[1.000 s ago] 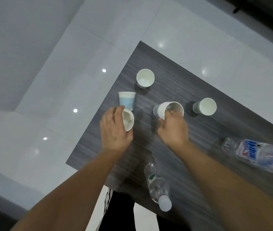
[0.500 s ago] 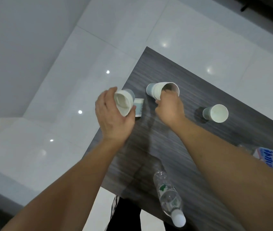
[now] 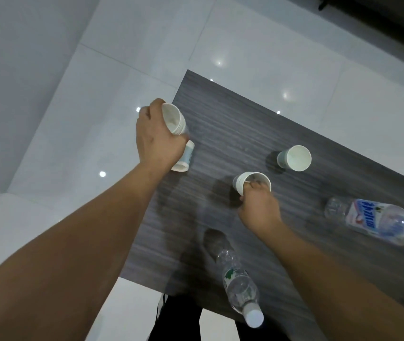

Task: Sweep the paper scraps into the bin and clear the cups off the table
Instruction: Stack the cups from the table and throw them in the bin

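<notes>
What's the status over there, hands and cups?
Left hand grips stacked cups. Right hand pinches a cup's rim. One cup stands free. Two bottles lie nearby.

No text is fully readable. The large plastic bottle (image 3: 378,221), lying at the right edge of the frame on the tabletop (image 3: 233,134), carries a white label (image 3: 366,216) with blue characters and a red mark; the characters are blurred and cannot be made out. The smaller bottle (image 3: 239,284), at lower centre, has a label with a green mark, too small to read. The cup (image 3: 186,157) at centre left bears a pale blue printed band, with no lettering discernible.
</notes>
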{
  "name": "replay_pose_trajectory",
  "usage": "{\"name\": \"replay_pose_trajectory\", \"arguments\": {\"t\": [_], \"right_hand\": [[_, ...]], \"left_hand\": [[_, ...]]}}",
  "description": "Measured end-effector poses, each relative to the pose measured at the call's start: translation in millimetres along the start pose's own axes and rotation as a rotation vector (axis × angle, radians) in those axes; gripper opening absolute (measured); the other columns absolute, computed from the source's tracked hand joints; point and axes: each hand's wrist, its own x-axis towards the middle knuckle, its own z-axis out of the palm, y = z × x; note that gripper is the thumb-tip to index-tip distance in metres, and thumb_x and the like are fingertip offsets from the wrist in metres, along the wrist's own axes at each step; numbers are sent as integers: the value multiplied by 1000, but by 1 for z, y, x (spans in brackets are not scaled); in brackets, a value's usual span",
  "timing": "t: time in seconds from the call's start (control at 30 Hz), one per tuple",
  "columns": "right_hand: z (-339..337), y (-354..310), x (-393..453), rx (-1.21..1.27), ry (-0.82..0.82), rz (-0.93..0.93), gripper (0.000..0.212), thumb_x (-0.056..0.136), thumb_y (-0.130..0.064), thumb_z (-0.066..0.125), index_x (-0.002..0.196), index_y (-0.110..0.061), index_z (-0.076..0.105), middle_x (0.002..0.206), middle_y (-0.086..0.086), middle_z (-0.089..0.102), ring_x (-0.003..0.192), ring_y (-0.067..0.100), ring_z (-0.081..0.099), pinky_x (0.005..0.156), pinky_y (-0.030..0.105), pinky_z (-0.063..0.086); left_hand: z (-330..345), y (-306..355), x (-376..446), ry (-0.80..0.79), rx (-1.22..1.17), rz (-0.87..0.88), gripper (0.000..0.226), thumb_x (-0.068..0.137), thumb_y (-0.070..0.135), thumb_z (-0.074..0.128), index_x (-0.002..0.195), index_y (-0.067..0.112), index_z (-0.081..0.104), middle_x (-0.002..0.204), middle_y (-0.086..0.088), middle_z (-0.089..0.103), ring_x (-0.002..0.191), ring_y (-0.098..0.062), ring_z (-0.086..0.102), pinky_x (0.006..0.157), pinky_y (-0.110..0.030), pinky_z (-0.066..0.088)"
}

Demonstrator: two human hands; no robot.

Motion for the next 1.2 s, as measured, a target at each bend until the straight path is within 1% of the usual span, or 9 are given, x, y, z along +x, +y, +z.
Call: {"name": "replay_pose_trajectory", "arguments": {"t": [0.3, 0.4, 0.47, 0.53, 0.63, 0.77, 0.87, 1.07, 1.2], "right_hand": [[2, 8, -18, 90, 84, 50, 29, 87, -10, 64, 114, -1, 63, 119, 15, 63, 118, 34, 52, 81, 40, 51], [-10, 14, -32, 214, 421, 87, 18, 82, -1, 70, 96, 9, 65, 98, 25, 66, 96, 43, 61, 74, 45, 53], [-22, 25, -36, 275, 674, 159, 22, 82, 1, 71, 100, 12, 64, 98, 28, 65, 96, 44, 59, 83, 45, 48], [-37, 40, -31, 325, 779, 255, 26, 86, -3, 68, 108, 10, 62, 105, 27, 64, 101, 43, 56, 89, 43, 44], [-47, 61, -10, 334, 706, 345, 21, 90, -6, 62, 105, 8, 60, 103, 27, 62, 98, 44, 58, 80, 44, 49], [-35, 84, 18, 272, 407, 402, 21, 90, -12, 61, 105, 3, 60, 101, 26, 64, 92, 45, 61, 70, 36, 41], [-23, 87, 25, 260, 208, 408, 26, 86, -14, 64, 111, -6, 60, 102, 21, 66, 95, 43, 63, 71, 31, 39], [-17, 77, 28, 201, 213, 387, 28, 84, -13, 65, 111, -4, 62, 99, 21, 67, 90, 42, 64, 67, 31, 39], [-25, 59, 14, 316, 300, 328, 25, 85, -17, 64, 105, -4, 61, 93, 21, 66, 88, 43, 63, 68, 31, 39]], "left_hand": [[6, 5, 0, -91, 60, 58, 82, 63, 31, 81, 133, 25, 39, 128, -5, 45, 104, -27, 54, 78, -30, 38], [2, 3, -12, -114, 47, 47, 82, 63, 31, 82, 133, 23, 39, 125, -6, 45, 102, -29, 54, 79, -30, 38], [-1, 0, -20, -122, 39, 36, 83, 65, 32, 83, 135, 22, 38, 126, -7, 45, 103, -29, 53, 80, -30, 38], [-3, -2, -28, -128, 32, 23, 84, 66, 32, 83, 136, 22, 38, 127, -7, 44, 105, -29, 53, 81, -30, 38], [-5, -5, -36, -115, 9, -1, 81, 67, 35, 83, 134, 24, 38, 126, -5, 44, 104, -29, 53, 82, -30, 37], [-8, -14, -45, -108, 1, -7, 81, 66, 39, 83, 132, 25, 38, 124, -2, 44, 103, -25, 52, 83, -29, 37], [-12, -25, -55, -121, 12, -36, 82, 65, 43, 82, 132, 26, 37, 125, -2, 43, 105, -25, 52, 85, -30, 37], [-20, -44, -84, -167, -41, -134, 87, 63, 42, 84, 134, 28, 37, 127, 2, 44, 112, -20, 48, 90, -30, 38], [-32, -48, -94, -7, -112, -236, 95, 61, 44, 81, 142, 32, 32, 134, 3, 36, 114, -18, 48, 95, -28, 38]]}}
